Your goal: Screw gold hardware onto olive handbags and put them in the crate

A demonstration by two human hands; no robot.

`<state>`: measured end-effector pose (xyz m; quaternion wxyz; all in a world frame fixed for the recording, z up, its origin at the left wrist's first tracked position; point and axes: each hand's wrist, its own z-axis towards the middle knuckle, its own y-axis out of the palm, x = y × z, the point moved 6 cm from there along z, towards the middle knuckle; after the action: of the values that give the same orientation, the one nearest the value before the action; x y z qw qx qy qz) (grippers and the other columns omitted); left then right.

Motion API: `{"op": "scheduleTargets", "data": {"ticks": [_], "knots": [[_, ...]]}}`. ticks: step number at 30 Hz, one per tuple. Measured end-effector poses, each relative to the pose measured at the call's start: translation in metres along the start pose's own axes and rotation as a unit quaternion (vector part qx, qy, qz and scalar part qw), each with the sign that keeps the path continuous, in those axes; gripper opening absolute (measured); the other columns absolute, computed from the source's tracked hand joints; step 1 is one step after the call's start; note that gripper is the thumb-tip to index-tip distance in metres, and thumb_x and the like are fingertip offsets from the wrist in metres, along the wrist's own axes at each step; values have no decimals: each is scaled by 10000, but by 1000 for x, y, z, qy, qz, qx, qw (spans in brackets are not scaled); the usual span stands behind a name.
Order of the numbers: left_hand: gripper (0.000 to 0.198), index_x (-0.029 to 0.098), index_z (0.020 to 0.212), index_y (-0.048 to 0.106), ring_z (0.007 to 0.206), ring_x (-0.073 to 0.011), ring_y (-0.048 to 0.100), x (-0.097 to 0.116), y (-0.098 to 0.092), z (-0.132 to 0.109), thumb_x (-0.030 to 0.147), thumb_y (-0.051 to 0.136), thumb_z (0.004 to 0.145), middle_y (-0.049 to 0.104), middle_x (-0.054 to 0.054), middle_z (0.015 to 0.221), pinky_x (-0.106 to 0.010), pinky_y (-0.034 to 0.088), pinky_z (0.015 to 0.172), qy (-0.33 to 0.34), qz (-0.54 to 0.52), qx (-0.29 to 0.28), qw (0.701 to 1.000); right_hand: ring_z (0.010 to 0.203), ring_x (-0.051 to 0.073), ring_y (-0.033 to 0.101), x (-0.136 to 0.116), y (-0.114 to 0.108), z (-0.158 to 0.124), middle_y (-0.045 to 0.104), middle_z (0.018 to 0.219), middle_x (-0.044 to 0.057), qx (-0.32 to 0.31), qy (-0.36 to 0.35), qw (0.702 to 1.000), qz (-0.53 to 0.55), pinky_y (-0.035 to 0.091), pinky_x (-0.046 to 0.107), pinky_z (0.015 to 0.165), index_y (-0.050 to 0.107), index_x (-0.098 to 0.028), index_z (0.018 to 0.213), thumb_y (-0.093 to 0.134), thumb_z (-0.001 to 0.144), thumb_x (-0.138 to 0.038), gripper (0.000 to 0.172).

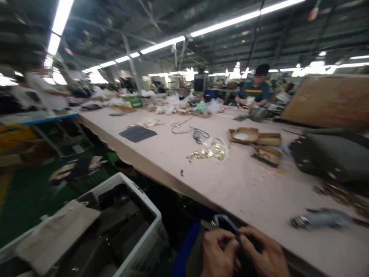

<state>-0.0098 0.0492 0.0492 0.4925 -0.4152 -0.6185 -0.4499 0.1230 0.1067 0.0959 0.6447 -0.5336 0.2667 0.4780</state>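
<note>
At the near edge of the table, low in the view, we list:

- Dark piece: held between both hands just below the table's rim. It is blurred, so we cannot tell what it is.
- Metal loop: curved, standing up at the piece's left end, above the knuckles.
- Left hand: fingers curled and clenched on the piece.
- Right hand: likewise closed on it, touching the left.
- Handling note, our judgement: the piece is small and dark, so we would grip it firmly on both sides, steady our wrists near the rim and watch the loop.
- Grey tool: lying on the table, near right, apart from the hands.
- Dark bag: on the table, right.
- Gold fittings: a loose heap at mid-table.
- Cardboard boxes: open, just right of the heap.
- Cord and dark sheet: farther left on the table.
- White bin: near left, below the table, filled with dark pieces.
- Co-worker: at the far end.
</note>
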Motion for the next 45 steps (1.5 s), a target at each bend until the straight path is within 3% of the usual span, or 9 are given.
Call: {"op": "scheduleTargets", "data": {"ticks": [2, 5, 8, 14, 21, 27, 35, 41, 45], "knots": [[332, 165, 832, 761, 411, -130, 541, -5, 10, -2, 497, 775, 846, 618, -25, 504, -238, 429, 436, -10, -17, -29, 999, 597, 179, 593, 14, -10, -20, 623, 615, 12, -15, 74, 997, 7, 496, 278, 574, 677, -214, 662, 678, 889, -637, 480], [316, 115, 842, 747, 380, -122, 531, -7, 11, 3, 425, 791, 797, 633, -30, 493, -211, 432, 407, -27, -54, -36, 998, 545, 157, 546, 26, -7, -26, 581, 547, 5, -21, 134, 986, 98, 441, 265, 563, 696, -182, 720, 552, 980, -601, 514], [268, 96, 843, 738, 378, -121, 542, -7, 7, 7, 356, 776, 788, 651, -39, 504, -198, 444, 399, -40, -64, -34, 997, 586, 157, 586, 32, 0, -23, 636, 611, 14, -40, 142, 975, 164, 460, 260, 598, 740, -168, 870, 587, 980, -530, 408], [253, 90, 836, 730, 371, -123, 547, -8, 10, 10, 337, 759, 792, 654, -44, 509, -192, 448, 379, -45, -54, -24, 997, 576, 147, 593, 35, -1, -23, 673, 704, 18, -44, 149, 979, 128, 469, 251, 560, 735, -165, 888, 693, 883, -410, 248], [249, 76, 815, 724, 338, -109, 509, -9, 10, 12, 323, 735, 788, 615, -28, 459, -180, 420, 352, -62, -36, -14, 997, 487, 132, 512, 35, 2, -19, 599, 555, -1, -35, 176, 979, 101, 396, 233, 466, 723, -161, 835, 667, 880, -495, 342], [273, 54, 940, 750, 465, -134, 626, -11, 14, 15, 261, 718, 765, 722, -90, 649, -210, 541, 457, -64, -41, -68, 995, 523, 145, 565, 39, -2, -20, 634, 588, 15, -21, 180, 978, 104, 442, 241, 509, 737, -153, 851, 684, 873, -513, 364], [238, 68, 877, 732, 404, -112, 574, -12, 17, 17, 245, 763, 721, 707, -70, 626, -191, 485, 391, -61, -65, -55, 995, 511, 137, 549, 40, -3, -22, 631, 584, 10, -11, 172, 979, 108, 429, 235, 495, 742, -152, 884, 670, 895, -498, 353], [316, 94, 799, 704, 390, -118, 557, -16, 11, 19, 360, 848, 707, 718, -78, 642, -187, 440, 323, -65, -21, -23, 997, 554, 150, 586, 38, 0, -24, 665, 646, 25, -20, 178, 977, 117, 466, 243, 522, 739, -157, 885, 673, 888, -484, 333], [241, 103, 977, 730, 542, -146, 662, -17, 16, 15, 257, 752, 793, 755, -90, 792, -237, 576, 528, -39, -52, -79, 995, 527, 144, 555, 44, -3, -22, 625, 594, 10, -6, 176, 977, 119, 448, 241, 503, 743, -149, 913, 668, 887, -504, 364]]}}
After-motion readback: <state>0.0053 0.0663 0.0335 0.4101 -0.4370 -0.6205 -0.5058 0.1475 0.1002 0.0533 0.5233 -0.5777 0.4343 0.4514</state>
